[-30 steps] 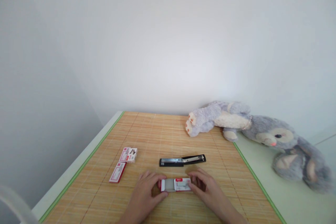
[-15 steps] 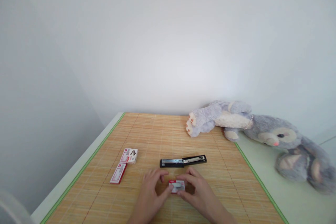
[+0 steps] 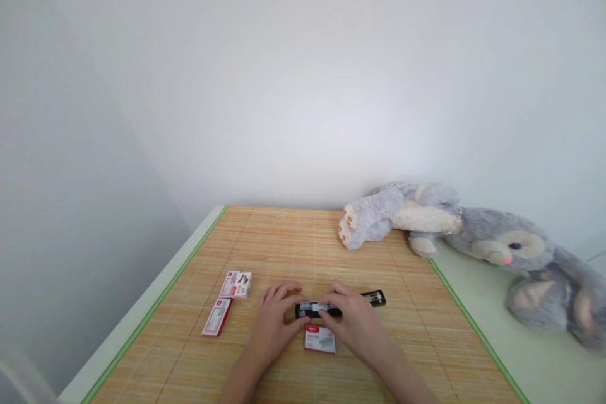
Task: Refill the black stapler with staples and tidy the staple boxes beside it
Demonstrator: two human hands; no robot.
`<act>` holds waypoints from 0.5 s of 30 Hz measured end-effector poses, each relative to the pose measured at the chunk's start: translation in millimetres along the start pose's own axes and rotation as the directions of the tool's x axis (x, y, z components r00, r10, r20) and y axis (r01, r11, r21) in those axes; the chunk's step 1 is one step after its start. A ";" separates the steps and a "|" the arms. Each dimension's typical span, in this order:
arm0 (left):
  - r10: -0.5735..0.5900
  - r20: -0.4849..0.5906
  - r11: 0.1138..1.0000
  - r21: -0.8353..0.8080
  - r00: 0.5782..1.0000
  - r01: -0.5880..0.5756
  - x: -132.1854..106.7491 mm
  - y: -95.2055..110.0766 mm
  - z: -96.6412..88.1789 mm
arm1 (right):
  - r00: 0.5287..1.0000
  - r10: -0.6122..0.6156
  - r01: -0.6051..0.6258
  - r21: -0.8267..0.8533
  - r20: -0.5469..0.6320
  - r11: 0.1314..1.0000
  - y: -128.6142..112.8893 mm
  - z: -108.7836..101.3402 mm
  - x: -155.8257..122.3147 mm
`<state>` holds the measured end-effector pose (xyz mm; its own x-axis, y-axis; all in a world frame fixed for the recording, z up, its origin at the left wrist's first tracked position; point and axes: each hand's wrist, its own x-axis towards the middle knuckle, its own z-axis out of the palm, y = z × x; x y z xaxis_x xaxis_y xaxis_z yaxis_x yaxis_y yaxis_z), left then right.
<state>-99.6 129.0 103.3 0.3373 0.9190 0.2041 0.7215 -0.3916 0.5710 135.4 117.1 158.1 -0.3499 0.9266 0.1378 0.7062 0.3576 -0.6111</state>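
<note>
A black stapler (image 3: 338,312), swung wide apart, lies across the bamboo mat in front of me. My left hand (image 3: 277,319) has its left end between thumb and index finger. Between thumb and fingertips, my right hand (image 3: 353,319) pinches a small silvery strip of staples (image 3: 320,307) over the stapler's open tray. Whether the strip is inside the tray or just above it, I cannot tell. Nearer to me, below the stapler, a red and white staple box (image 3: 320,339) lies flat. My right hand hides the middle of the stapler.
Left on the bamboo mat (image 3: 265,240) are two flat red and white boxes (image 3: 216,317) (image 3: 228,284) and a thicker white box (image 3: 243,285). A grey plush toy (image 3: 426,218) lies along the back right edge, against the wall (image 3: 303,76).
Both hands have moved forward from the staple box to the stapler. The right hand carried the staple strip off the box top, and the stapler has shifted slightly in view.
</note>
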 end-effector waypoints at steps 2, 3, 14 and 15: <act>0.001 0.012 1.000 -0.004 1.000 -0.001 -0.8 1.0 -1.2 | 0.999 -0.015 0.016 -0.013 0.039 1.000 2.4 -2.1 5.5; -0.001 0.015 1.000 -0.007 1.000 0.001 -0.7 1.6 -2.0 | 0.998 -0.017 0.018 -0.013 0.053 1.000 3.4 -2.4 7.3; -0.032 0.020 0.998 -0.044 0.999 0.033 1.4 6.5 -7.2 | 0.996 -0.009 0.006 0.032 0.088 0.999 4.3 1.8 16.4; -0.033 0.018 0.998 -0.044 0.999 0.034 1.3 6.4 -7.2 | 0.996 -0.012 0.009 0.030 0.092 1.000 3.4 1.8 16.9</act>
<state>-98.8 128.0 113.0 0.3244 0.9304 0.1705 0.7051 -0.3580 0.6121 130.7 133.8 156.9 -0.4138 0.9075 0.0725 0.6840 0.3625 -0.6330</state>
